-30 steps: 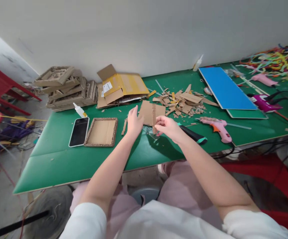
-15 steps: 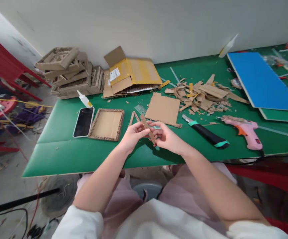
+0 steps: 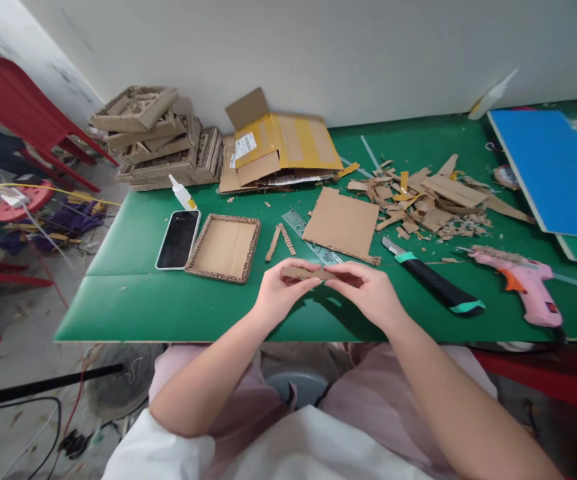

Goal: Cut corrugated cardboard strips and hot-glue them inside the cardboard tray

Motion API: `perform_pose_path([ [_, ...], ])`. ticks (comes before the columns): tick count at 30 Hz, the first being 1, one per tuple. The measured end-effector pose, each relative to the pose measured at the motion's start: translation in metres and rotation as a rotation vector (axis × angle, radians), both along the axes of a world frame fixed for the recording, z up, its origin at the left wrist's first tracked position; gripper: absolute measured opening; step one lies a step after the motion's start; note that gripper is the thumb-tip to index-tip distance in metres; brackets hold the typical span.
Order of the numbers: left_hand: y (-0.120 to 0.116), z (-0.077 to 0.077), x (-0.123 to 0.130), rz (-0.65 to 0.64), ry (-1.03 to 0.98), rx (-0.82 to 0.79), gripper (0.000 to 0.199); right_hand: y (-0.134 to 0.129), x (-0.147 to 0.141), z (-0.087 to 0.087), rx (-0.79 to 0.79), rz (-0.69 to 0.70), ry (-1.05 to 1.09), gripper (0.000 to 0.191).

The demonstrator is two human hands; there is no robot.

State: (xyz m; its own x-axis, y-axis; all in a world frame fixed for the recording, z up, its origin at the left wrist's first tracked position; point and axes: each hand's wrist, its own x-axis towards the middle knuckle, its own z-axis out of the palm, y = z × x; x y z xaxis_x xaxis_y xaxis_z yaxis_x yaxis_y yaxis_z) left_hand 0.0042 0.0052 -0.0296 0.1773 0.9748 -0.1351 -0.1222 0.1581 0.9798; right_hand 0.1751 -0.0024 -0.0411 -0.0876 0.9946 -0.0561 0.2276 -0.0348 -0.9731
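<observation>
Between my two hands, above the green table, is a narrow cardboard strip (image 3: 298, 273). My left hand (image 3: 284, 291) pinches its left end, and my right hand (image 3: 364, 291) pinches the right end; the fingers hide part of it. Just beyond lie a clear ruler (image 3: 296, 222) and a square cardboard piece (image 3: 341, 223) that partly covers it. Two small cardboard strips (image 3: 274, 243) rest left of the ruler. Farther left sits a shallow cardboard tray (image 3: 222, 250) with corrugated edging. To the right of my hands is a utility knife (image 3: 436, 281) with its blade out.
A phone (image 3: 177, 240) and glue bottle (image 3: 182, 195) lie left. Stacked cardboard frames (image 3: 158, 147) and a yellow-taped box (image 3: 288, 147) stand by the wall. Cardboard scraps (image 3: 433, 200), a pink glue gun (image 3: 528, 280) and a blue board (image 3: 551, 173) occupy the right side.
The strip has turned from steeply slanted to nearly level, with my hands now at its two ends. The view has shifted, so the table items appear displaced, mostly rightward.
</observation>
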Motion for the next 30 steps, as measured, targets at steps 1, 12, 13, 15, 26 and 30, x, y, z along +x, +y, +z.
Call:
perform_pose_path([
  [1,-0.001,0.001,-0.001,0.001,0.025,-0.005,0.027,0.0,0.002,0.001,0.051,-0.024,-0.042,0.022],
  [12,-0.005,-0.005,-0.017,-0.001,0.295,0.105,0.026,0.001,0.011,0.008,-0.089,-0.166,-0.049,0.025],
  [13,-0.004,-0.005,-0.02,-0.011,0.362,0.156,0.025,0.002,0.011,0.008,-0.102,-0.174,-0.037,0.025],
  [15,0.0,-0.006,-0.028,-0.041,0.54,0.311,0.024,0.003,0.012,0.007,-0.107,-0.193,-0.003,0.025],
  [26,0.015,-0.016,-0.046,-0.219,1.375,0.68,0.029,0.012,0.024,-0.011,-0.111,-0.065,-0.226,0.03],
  [30,0.007,-0.002,-0.055,-0.318,1.286,0.621,0.027,0.007,0.019,-0.015,0.074,0.054,-0.505,0.022],
])
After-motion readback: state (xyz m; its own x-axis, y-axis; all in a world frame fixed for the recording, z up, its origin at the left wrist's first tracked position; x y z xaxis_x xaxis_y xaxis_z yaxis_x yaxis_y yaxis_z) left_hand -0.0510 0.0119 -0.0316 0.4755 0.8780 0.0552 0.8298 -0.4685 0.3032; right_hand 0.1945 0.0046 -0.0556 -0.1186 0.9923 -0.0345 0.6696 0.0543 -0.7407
